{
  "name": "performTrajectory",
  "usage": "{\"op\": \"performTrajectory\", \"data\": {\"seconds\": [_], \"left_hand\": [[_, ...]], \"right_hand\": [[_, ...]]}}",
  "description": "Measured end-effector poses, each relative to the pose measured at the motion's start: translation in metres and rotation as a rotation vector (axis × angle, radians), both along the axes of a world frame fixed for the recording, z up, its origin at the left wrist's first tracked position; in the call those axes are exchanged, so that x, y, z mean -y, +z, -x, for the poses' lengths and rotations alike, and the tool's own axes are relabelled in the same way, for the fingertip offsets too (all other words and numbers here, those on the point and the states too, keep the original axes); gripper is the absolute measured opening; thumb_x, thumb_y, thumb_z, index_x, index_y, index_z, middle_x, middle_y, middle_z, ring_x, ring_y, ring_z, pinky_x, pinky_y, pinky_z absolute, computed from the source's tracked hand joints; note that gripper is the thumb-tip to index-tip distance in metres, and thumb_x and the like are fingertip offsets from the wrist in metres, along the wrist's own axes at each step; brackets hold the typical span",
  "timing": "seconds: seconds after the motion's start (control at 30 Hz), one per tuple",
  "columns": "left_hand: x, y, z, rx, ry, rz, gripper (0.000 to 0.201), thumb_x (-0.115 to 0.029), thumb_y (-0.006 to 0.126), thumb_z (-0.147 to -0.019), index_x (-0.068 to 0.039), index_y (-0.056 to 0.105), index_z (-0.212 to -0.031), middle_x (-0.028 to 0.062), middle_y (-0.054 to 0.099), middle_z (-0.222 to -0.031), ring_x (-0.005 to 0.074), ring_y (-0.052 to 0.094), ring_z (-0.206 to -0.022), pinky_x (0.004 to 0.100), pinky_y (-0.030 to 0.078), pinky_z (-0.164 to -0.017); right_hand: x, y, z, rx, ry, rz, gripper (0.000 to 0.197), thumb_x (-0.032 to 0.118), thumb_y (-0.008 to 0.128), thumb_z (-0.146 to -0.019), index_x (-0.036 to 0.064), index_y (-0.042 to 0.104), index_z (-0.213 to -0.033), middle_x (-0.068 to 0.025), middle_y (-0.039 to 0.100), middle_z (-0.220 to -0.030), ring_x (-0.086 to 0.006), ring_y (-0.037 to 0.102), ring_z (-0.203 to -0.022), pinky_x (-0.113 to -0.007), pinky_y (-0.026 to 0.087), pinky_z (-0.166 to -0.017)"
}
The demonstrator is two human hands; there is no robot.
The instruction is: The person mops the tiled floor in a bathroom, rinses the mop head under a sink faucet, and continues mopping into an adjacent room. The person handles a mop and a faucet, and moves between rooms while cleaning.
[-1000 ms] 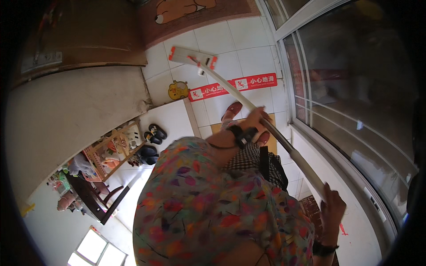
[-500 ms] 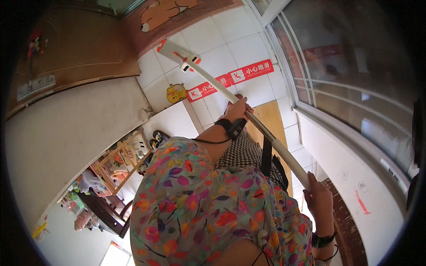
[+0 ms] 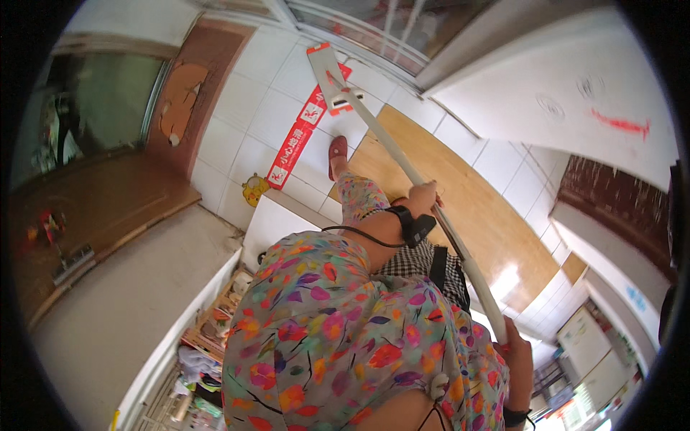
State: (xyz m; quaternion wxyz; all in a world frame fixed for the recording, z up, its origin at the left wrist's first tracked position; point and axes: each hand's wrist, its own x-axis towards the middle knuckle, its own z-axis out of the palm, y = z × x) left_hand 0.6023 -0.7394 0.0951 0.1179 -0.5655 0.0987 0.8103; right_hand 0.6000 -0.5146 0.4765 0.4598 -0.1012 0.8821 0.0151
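A flat mop with a long pale pole (image 3: 392, 147) runs slantwise across the head view. Its flat grey-white head with orange ends (image 3: 322, 66) is over the white floor tiles at the top, lying across a red warning strip (image 3: 291, 147). My left hand (image 3: 424, 195) is closed round the middle of the pole, a black band and device on its wrist. Lower right, my right hand (image 3: 516, 350) wraps round the pole's upper end, with a dark band at its wrist. My foot in a dark red clog (image 3: 338, 156) stands near the mop head.
A wood-coloured floor panel (image 3: 460, 194) lies right of the pole. White walls (image 3: 539, 79) and a window (image 3: 388, 25) border the top right. At left are a brown door (image 3: 100, 215) and a bear-decorated strip (image 3: 180, 100); crates of household things (image 3: 215, 323) stand lower left.
My view and body have turned to the right. The mop head has swung from the tiles beside the bear strip to the far tiles near the window. Both hands keep their hold.
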Motion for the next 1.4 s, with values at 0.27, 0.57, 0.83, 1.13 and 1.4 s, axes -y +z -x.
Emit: {"op": "performTrajectory", "data": {"seconds": [0.27, 0.57, 0.83, 1.13, 1.4], "left_hand": [[-0.173, 0.059, -0.004, 0.105, -0.182, -0.287, 0.018, -0.018, 0.054, -0.093, -0.005, 0.044, -0.086, 0.0082, 0.043, -0.063, 0.0244, 0.048, -0.053, 0.0415, 0.046, -0.049], [-0.152, 0.089, 0.018, 0.096, -0.3, -0.467, 0.027, -0.017, 0.058, -0.092, -0.006, 0.044, -0.072, 0.006, 0.044, -0.063, 0.0196, 0.049, -0.06, 0.0361, 0.047, -0.058], [-0.129, 0.105, 0.048, 0.042, -0.308, -0.458, 0.023, -0.015, 0.059, -0.093, -0.003, 0.043, -0.081, 0.0065, 0.05, -0.074, 0.0177, 0.052, -0.067, 0.0307, 0.052, -0.063], [-0.268, 0.067, 0.047, 0.094, -0.421, -0.167, 0.014, -0.012, 0.049, -0.092, -0.003, 0.042, -0.085, 0.0073, 0.048, -0.073, 0.0204, 0.048, -0.061, 0.0361, 0.051, -0.061], [-0.479, 0.111, 0.065, 0.123, -0.507, -0.311, 0.017, -0.008, 0.051, -0.089, -0.005, 0.041, -0.076, 0.0053, 0.044, -0.068, 0.017, 0.046, -0.059, 0.0339, 0.049, -0.062]], "right_hand": [[-0.095, 0.106, -0.032, -0.018, -0.231, -0.369, 0.07, 0.001, 0.076, -0.06, 0.0086, 0.056, -0.127, -0.0205, 0.068, -0.083, -0.03, 0.07, -0.081, -0.035, 0.055, -0.067], [-0.157, 0.108, -0.087, -0.708, -0.782, 0.704, 0.06, 0.044, 0.07, -0.078, -0.0008, 0.058, -0.116, -0.0168, 0.061, -0.108, -0.023, 0.058, -0.087, -0.032, 0.049, -0.072], [-0.135, 0.006, -0.018, -0.715, -0.612, 1.914, 0.028, 0.024, 0.063, -0.089, 0.0163, 0.041, -0.074, 0.0003, 0.056, -0.058, -0.0118, 0.053, -0.051, -0.029, 0.048, -0.055], [-0.262, -0.022, -0.022, -0.84, -0.879, 1.709, 0.031, 0.03, 0.057, -0.093, 0.0131, 0.039, -0.075, 0.0005, 0.047, -0.052, -0.0116, 0.046, -0.041, -0.029, 0.042, -0.042], [-0.458, 0.04, -0.038, -0.884, -0.702, 1.565, 0.021, 0.02, 0.063, -0.083, 0.0167, 0.044, -0.075, 0.0021, 0.053, -0.058, -0.0092, 0.048, -0.046, -0.024, 0.044, -0.048]]}}
